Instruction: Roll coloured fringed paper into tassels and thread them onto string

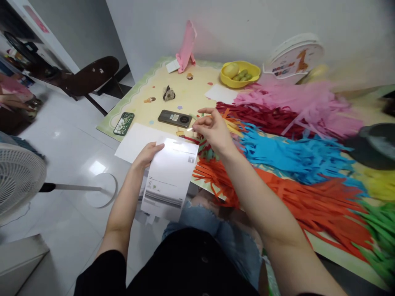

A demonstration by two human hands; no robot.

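My left hand (147,155) grips the left side of a white printed paper packet (169,174), thumb on its face, with a black-lined block of small print near its lower end. It is tilted above my lap, and what lies behind it is hard to see. My right hand (214,130) is raised over the table's edge, thumb and fingertips pinched together. A small pale, shiny bit shows at those fingertips, too small to name. Just beyond lies a dark phone (174,118). A white sheet (133,142) lies partly behind the packet.
Fringed paper strips in orange (286,201), blue (277,154), dark red (262,117) and pink (308,102) cover the table's right side. A yellow fruit bowl (239,83), a green-patterned phone (124,123) and a pink stand (187,49) sit farther back. A white fan (21,176) stands left.
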